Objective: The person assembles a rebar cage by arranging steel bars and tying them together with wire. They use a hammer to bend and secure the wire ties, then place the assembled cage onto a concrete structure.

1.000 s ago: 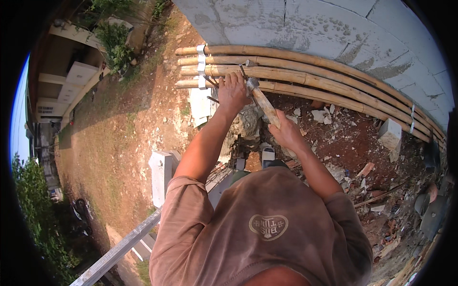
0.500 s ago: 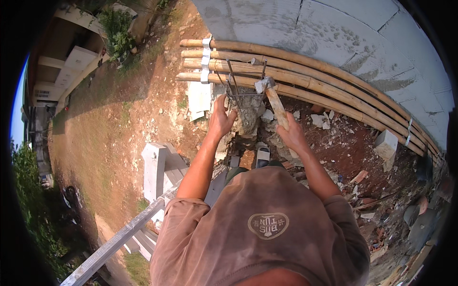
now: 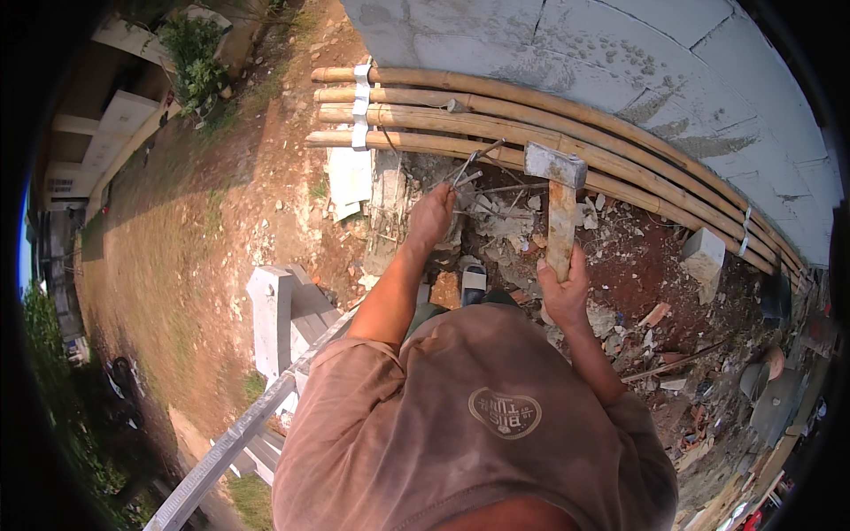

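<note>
hammer upright in right hand, head up, handle vertical.

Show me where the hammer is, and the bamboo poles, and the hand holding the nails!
hammer (image 3: 554, 165): head view, on its grey metal head.
bamboo poles (image 3: 496, 133): head view, on the middle of one pole.
left hand (image 3: 431, 215): head view, on the back of the hand.

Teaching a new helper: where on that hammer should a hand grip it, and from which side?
Low on the wooden handle of the hammer, from below, as the right hand does: the steel head sits at the far top, so the bare lower shaft is free.
</note>
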A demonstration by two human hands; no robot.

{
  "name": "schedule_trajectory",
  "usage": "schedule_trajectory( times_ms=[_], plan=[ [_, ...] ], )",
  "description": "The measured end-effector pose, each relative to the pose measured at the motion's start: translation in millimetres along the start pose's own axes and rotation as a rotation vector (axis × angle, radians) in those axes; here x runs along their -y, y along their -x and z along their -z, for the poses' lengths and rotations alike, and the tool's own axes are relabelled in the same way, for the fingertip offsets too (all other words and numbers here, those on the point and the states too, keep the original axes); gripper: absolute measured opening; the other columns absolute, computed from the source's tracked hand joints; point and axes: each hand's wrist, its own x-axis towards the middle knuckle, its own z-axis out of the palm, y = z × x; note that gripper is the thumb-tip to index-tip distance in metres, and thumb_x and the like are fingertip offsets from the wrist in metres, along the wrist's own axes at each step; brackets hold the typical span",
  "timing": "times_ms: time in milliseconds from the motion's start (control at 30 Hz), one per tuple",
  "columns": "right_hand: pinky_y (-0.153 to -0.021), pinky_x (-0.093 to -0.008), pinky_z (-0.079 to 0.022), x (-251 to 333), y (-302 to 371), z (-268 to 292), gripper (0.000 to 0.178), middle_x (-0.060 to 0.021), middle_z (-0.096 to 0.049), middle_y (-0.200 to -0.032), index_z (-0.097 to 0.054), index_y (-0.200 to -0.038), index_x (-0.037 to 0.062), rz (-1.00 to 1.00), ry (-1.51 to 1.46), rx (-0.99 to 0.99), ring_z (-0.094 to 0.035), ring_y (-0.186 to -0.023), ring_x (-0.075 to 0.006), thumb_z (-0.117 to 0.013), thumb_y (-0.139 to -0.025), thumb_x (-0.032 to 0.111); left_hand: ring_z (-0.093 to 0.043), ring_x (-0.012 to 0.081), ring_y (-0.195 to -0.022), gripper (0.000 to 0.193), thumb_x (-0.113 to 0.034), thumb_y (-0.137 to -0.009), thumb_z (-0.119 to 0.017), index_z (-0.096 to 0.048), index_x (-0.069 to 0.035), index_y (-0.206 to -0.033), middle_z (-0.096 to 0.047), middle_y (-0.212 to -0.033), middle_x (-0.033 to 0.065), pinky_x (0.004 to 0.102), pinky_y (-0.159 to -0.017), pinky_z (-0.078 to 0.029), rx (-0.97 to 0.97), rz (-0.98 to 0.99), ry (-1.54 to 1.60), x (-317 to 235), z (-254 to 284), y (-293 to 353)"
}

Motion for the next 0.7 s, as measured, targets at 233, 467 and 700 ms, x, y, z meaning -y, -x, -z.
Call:
schedule_trajectory(
  times_ms=[233, 467, 700],
  plan=[
    [-0.08, -0.0346, -0.047, -6.3, 45.1, -24.8, 0.053, -0.0185, -0.058, -0.105, -0.038, -0.13, -0.0035, -0.169, -0.009, 0.045, -0.059, -0.092, -0.0241, -0.061, -0.085, 0.013, -0.061, 0.0403, -0.079, 0.021, -0.023, -0.091, -0.051, -0.056, -0.009, -0.106, -0.064, -0.093, 0.0184, 0.0486, -0.068, -0.049, -0.038, -0.048, -0.011, -3.3, -15.1, 16.9],
    [-0.068, -0.0256, -0.048, 18.1, 48.8, -37.2, 0.042, -0.0063, -0.057, -0.088, -0.041, -0.124, -0.0035, 0.046, -0.047, -0.053, -0.055, -0.076, -0.0098, -0.057, -0.087, 0.008, -0.061, 0.0399, -0.081, 0.02, -0.023, -0.091, -0.051, -0.058, -0.007, -0.103, -0.064, -0.095, 0.0192, 0.0479, -0.069, -0.048, 0.01, -0.126, -0.043, -0.8, -13.2, -5.0],
    [-0.052, -0.0259, -0.047, -20.4, 60.4, -73.2, 0.034, -0.0054, -0.058, -0.078, -0.047, -0.111, -0.0004, -0.088, -0.079, -0.213, -0.055, -0.058, -0.0102, -0.061, -0.089, 0.021, -0.061, 0.0404, -0.081, 0.021, -0.023, -0.091, -0.052, -0.059, -0.006, -0.101, -0.064, -0.095, 0.02, 0.0477, -0.069, -0.048, 0.084, -0.194, -0.033, 8.2, -17.6, -8.4]
  ],
)
